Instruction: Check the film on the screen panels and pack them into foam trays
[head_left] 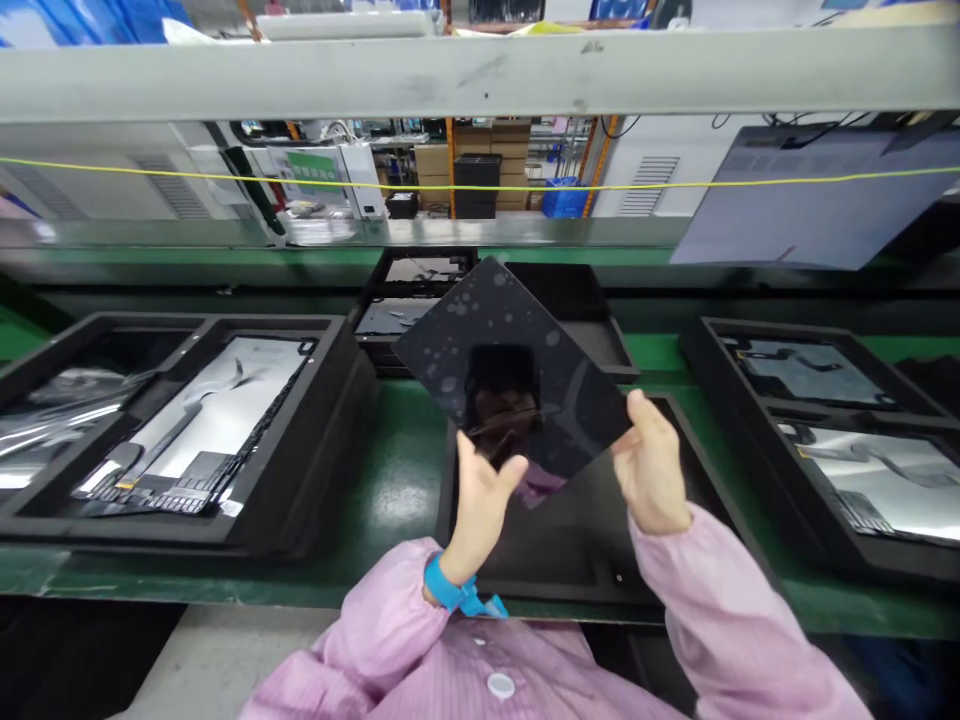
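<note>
Both hands hold up a glossy black panel (510, 370), tilted like a diamond, with pale smudges on its face. My left hand (480, 500) grips its lower left edge, thumb on the front. My right hand (654, 465) pinches its lower right corner. Under the panel lies a shallow black tray (592, 545) on the green belt. Pink sleeves cover both arms, and a blue strap circles my left wrist.
The green conveyor belt (390, 480) carries more black trays: a stack (180, 420) at left holding a panel with ribbon cables, another (832, 420) at right, one (420, 290) behind. A grey rail (480, 75) and yellow cord (480, 187) cross overhead.
</note>
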